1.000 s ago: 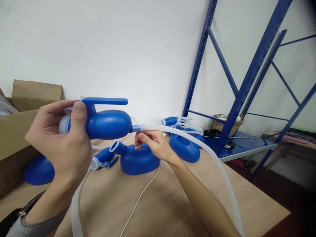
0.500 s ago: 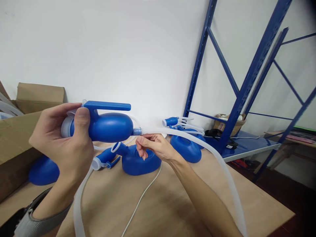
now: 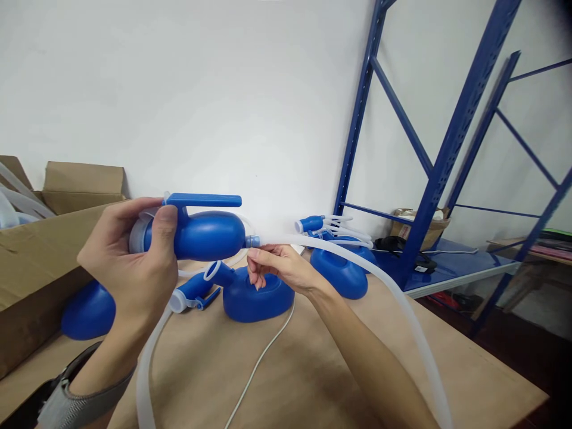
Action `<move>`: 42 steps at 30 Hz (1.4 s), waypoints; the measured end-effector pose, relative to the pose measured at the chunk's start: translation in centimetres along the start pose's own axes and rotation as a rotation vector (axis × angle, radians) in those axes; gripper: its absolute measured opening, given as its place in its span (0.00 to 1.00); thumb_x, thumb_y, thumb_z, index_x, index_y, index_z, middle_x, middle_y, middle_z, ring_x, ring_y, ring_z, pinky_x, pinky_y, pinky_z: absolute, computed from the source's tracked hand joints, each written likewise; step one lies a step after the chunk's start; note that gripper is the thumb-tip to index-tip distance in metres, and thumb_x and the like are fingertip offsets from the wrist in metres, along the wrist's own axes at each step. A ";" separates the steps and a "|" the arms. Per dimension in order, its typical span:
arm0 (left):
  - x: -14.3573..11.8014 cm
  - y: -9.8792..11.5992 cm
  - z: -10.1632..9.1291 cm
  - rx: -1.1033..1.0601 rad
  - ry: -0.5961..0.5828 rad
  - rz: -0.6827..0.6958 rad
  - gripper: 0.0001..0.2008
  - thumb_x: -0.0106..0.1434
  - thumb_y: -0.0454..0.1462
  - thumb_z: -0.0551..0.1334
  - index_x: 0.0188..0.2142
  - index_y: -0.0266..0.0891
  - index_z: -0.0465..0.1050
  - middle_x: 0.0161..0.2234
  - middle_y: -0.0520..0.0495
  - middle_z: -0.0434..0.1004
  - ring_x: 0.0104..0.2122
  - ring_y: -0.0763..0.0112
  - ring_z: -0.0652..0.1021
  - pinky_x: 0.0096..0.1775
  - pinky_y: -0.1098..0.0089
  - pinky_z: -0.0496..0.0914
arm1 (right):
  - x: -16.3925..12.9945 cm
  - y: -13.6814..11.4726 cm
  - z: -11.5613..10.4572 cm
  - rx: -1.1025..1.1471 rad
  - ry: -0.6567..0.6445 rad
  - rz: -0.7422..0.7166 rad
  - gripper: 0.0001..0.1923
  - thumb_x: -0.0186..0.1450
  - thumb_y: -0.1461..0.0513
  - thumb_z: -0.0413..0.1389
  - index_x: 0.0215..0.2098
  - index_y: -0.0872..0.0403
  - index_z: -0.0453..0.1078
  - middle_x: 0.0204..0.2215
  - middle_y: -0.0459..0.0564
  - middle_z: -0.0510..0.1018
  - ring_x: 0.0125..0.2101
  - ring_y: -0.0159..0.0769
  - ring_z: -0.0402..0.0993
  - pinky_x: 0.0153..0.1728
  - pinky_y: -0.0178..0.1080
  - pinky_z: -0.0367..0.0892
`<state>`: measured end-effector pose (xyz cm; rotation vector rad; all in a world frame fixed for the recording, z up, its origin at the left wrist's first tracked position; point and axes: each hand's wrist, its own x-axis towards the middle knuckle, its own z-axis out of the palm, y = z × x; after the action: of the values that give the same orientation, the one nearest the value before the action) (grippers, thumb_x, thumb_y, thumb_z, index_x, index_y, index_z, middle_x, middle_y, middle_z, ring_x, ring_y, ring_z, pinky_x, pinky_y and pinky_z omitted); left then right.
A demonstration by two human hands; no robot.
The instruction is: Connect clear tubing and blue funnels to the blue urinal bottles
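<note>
My left hand (image 3: 134, 256) is wrapped round the white-capped neck of a blue plastic urinal head (image 3: 210, 235), held level with its flat handle on top. A milky hose (image 3: 357, 253) joins the head's narrow nozzle on the right and curves down to the lower right. My right hand (image 3: 279, 265), its fingers curled, is against the underside of the hose beside the nozzle; the exact finger contact is partly hidden. Below it stands a blue urinal bottle (image 3: 259, 304) with an angled open neck. Another blue urinal head (image 3: 192, 292) lies on the table to its left.
More blue bottles (image 3: 339, 274) and a hosed head (image 3: 310, 224) are at the back right. At the left stands a cardboard box (image 3: 58, 238) with hoses in it, a blue bottle (image 3: 89, 313) beside it. A white cable (image 3: 263, 357) crosses the table. Blue shelving (image 3: 438, 173) rises at the right.
The view has shifted slightly. My left hand and the urinal head sit a little further right and lower in the picture. My right hand keeps its pose by the nozzle.
</note>
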<state>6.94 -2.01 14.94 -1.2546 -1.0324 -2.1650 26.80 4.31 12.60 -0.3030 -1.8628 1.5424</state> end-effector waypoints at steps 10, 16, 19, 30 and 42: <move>0.6 -0.6 -0.4 0.054 0.018 0.024 0.09 0.61 0.45 0.69 0.37 0.43 0.80 0.33 0.51 0.80 0.34 0.64 0.78 0.42 0.61 0.72 | 0.7 1.5 -0.3 0.002 -0.069 0.038 0.23 0.64 0.44 0.64 0.36 0.56 0.75 0.27 0.46 0.79 0.25 0.29 0.77 0.25 0.31 0.69; 1.8 -1.6 -0.8 0.106 -0.011 0.039 0.10 0.61 0.45 0.70 0.36 0.41 0.81 0.32 0.51 0.81 0.34 0.65 0.79 0.41 0.64 0.71 | -1.4 -2.1 1.1 -0.498 -0.096 -0.012 0.16 0.70 0.51 0.61 0.46 0.53 0.78 0.41 0.50 0.83 0.38 0.35 0.81 0.37 0.36 0.73; 1.7 -1.4 -0.8 0.104 -0.105 0.067 0.10 0.61 0.45 0.70 0.36 0.41 0.81 0.32 0.51 0.82 0.34 0.66 0.80 0.39 0.65 0.72 | -1.7 -3.4 2.6 -0.771 0.161 -0.289 0.13 0.69 0.53 0.63 0.48 0.50 0.78 0.47 0.51 0.83 0.50 0.43 0.78 0.52 0.45 0.72; 1.2 -2.7 0.3 -0.224 -0.386 -0.225 0.14 0.67 0.47 0.65 0.47 0.42 0.77 0.43 0.42 0.83 0.46 0.63 0.82 0.47 0.64 0.76 | 2.4 1.0 1.1 -1.053 0.402 -0.145 0.44 0.62 0.43 0.66 0.69 0.46 0.56 0.46 0.55 0.81 0.44 0.55 0.80 0.45 0.51 0.71; -1.9 -15.6 -2.1 0.632 -1.415 -0.525 0.28 0.31 0.46 0.76 0.35 0.39 0.80 0.40 0.32 0.86 0.42 0.32 0.83 0.40 0.50 0.77 | 0.7 0.1 -4.7 -1.370 0.490 -0.005 0.39 0.64 0.47 0.65 0.68 0.49 0.60 0.48 0.59 0.83 0.43 0.58 0.81 0.43 0.50 0.70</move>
<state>-3.78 6.20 6.60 -2.2669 -2.4833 -0.6713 29.30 8.37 13.05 -1.1277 -2.1554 -0.0842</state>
